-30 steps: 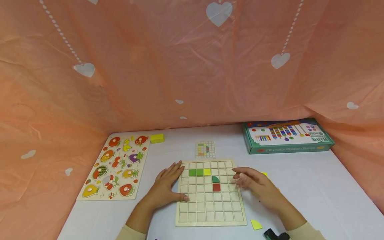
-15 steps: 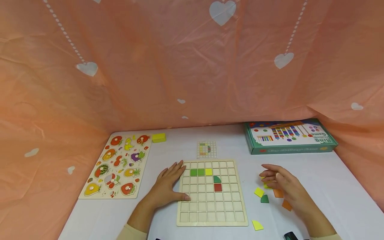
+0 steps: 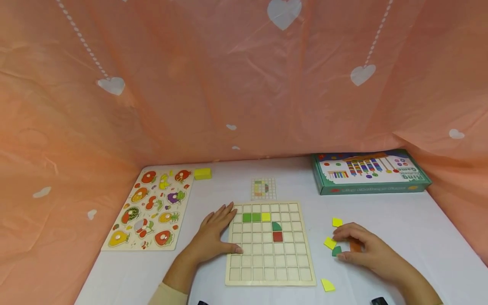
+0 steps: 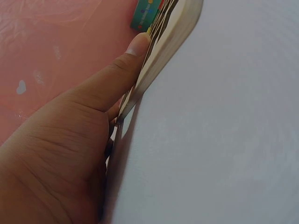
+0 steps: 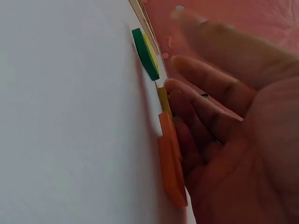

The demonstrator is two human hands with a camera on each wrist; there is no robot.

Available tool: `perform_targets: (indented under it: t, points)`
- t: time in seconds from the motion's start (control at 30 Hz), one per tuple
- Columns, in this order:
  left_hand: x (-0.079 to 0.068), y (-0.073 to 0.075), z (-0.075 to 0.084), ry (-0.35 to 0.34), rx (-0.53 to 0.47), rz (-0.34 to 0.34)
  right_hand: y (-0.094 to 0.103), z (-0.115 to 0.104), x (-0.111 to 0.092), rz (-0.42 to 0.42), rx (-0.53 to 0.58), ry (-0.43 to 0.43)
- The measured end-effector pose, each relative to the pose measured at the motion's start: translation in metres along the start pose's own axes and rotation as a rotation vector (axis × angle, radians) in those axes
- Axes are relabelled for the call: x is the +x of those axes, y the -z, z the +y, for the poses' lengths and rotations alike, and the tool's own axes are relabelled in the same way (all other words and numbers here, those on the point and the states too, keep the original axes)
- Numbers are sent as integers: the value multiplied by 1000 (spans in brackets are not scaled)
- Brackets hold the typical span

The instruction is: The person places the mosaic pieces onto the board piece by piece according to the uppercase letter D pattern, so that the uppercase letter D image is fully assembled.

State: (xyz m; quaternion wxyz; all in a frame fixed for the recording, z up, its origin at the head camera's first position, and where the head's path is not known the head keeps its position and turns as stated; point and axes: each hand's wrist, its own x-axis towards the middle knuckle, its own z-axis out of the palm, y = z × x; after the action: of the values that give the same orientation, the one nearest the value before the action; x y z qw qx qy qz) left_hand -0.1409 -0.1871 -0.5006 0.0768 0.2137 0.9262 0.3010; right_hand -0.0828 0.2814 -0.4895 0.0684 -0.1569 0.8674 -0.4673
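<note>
My left hand (image 3: 210, 235) rests at the left side of a pale wooden grid board (image 3: 268, 263), its thumb lying on the top face, as the left wrist view also shows. Set in the grid are two green squares (image 3: 251, 217), a yellow square (image 3: 265, 217), a green quarter-round tile (image 3: 276, 226) and a red square (image 3: 278, 237). Right of the board, my right hand (image 3: 370, 252) hovers low over loose tiles with thumb and fingers apart. A green tile (image 3: 336, 251) lies near its thumb tip, beside a yellow tile (image 3: 330, 243). Orange tiles (image 5: 172, 163) sit under the palm, partly hidden.
A yellow tile (image 3: 337, 222) and a yellow quarter-round tile (image 3: 328, 285) lie apart from the group. Behind the board is a small pattern card (image 3: 263, 189). A fruit puzzle (image 3: 148, 212) and yellow block (image 3: 203, 173) stand left, a green game box (image 3: 375, 190) back right.
My right hand has moved from the board's right edge out to the loose tiles and lowered over them, fingers spread. My left hand stays on the board.
</note>
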Motion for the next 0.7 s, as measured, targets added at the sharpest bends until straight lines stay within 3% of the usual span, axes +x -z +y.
perform_targets:
  t: [0.17, 0.27, 0.53, 0.7]
  points:
    - [0, 1, 0, -1, 3, -8, 2, -8, 0, -48, -119, -26]
    - [2, 3, 0, 1, 1, -10, 2, -11, 3, -33, -163, -31]
    - [3, 4, 1, 2, -9, -11, -2, -10, 5, 53, -210, 74]
    - [1, 3, 2, 1, -16, -13, 1, -12, 1, 10, -239, 12]
